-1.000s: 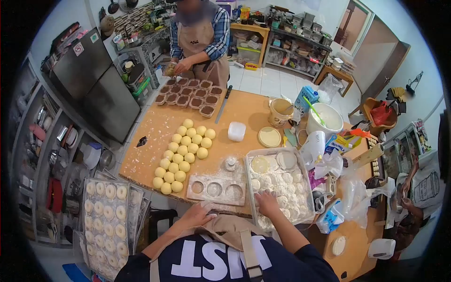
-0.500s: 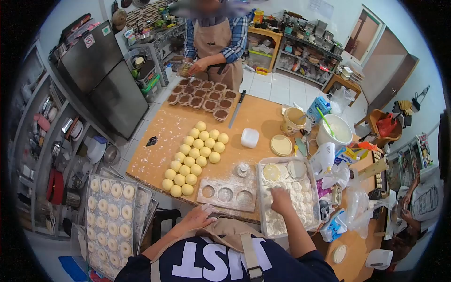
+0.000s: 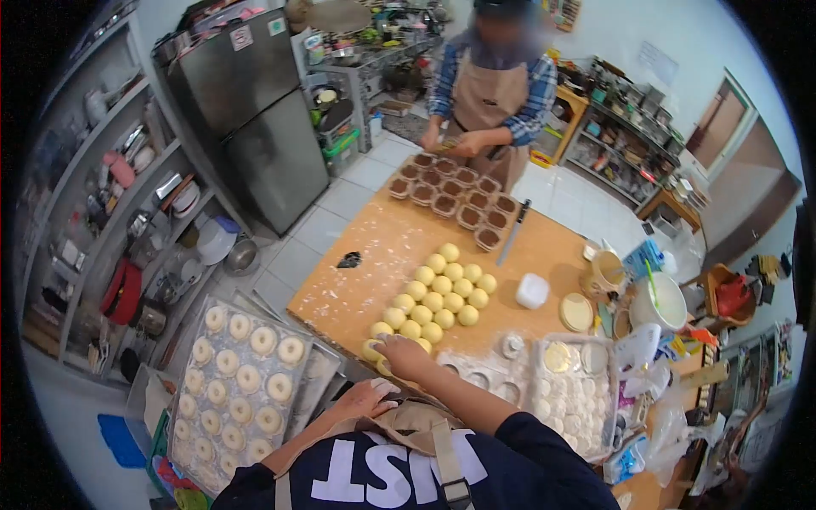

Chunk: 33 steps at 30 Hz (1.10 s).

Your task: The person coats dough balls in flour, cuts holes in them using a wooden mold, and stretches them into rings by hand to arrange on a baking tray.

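Note:
My right hand [image 3: 403,357] reaches across to the front left corner of a cluster of smooth yellow dough balls [image 3: 432,302]. Its fingers curl over a dough ball [image 3: 384,368] at the edge and partly cover it. My left hand [image 3: 365,399] is by the table's front edge, holding nothing, fingers loosely apart and fingertips white with flour. Partly behind my right arm lies a floury board with round hollows [image 3: 478,379]. To its right stands a white tray [image 3: 533,393] of flour-dusted dough pieces, with a round pale disc [image 3: 558,357] on top.
Ring-shaped doughs fill a floured tray [image 3: 248,367] at the left. Across the table [image 3: 340,293], a person in an apron [image 3: 493,93] handles something near chocolate-coloured cups [image 3: 455,194]. A knife [image 3: 514,234], white tub [image 3: 533,291] and mixing bowl [image 3: 659,304] stand to the right.
My right hand has left the white floury tray and swung left to the dough balls. The view has turned left. My left hand stays near the table edge.

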{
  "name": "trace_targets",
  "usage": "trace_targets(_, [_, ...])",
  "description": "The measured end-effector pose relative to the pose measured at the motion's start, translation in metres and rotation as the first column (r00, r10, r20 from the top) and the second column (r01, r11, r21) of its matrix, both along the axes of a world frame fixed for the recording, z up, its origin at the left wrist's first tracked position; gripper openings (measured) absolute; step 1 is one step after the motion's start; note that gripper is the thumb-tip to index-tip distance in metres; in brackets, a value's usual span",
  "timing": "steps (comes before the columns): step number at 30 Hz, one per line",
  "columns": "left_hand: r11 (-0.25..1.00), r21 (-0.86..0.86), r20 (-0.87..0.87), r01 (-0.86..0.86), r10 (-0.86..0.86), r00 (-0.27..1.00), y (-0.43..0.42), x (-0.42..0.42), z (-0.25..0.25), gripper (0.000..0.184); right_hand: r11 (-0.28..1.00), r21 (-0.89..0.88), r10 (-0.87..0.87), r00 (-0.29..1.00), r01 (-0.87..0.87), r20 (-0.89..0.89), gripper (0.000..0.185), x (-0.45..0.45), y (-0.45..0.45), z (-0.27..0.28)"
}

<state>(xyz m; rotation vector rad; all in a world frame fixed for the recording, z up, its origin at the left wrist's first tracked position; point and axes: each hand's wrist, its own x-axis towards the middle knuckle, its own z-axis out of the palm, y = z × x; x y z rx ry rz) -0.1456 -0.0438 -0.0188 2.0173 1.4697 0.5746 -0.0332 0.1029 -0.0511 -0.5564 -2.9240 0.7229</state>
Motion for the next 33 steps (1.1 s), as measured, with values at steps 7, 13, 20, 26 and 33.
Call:
trace_targets(7, [0.991,-0.055,0.04,-0.121,0.124,0.991,-0.021,-0.068,-0.013,0.033,0.978,0.205,-0.016,0.97,-0.035,0.244,0.029,-0.059,-0.018,-0.025])
trace_targets(13, [0.991,-0.078,0.022,-0.113,0.115,0.993,-0.024,-0.093,-0.022,0.035,0.982,0.185,-0.093,0.954,0.04,0.285,0.024,-0.068,-0.02,-0.036])
trace_targets(20, [0.994,-0.059,0.026,-0.09,0.091,0.996,-0.015,-0.095,-0.023,0.035,0.974,0.228,-0.055,0.966,-0.004,0.254,0.032,-0.065,-0.015,-0.026])
trace_targets(26, [0.991,-0.12,0.035,-0.062,0.066,0.997,-0.006,-0.083,-0.006,0.033,0.987,-0.014,-0.16,0.985,0.162,0.066,0.043,-0.055,-0.014,0.028])
trace_targets(33, [0.988,-0.147,0.025,0.056,-0.052,0.998,0.016,-0.043,0.008,0.033,0.749,-0.255,-0.644,0.762,0.611,-0.066,0.051,0.069,0.002,0.075])
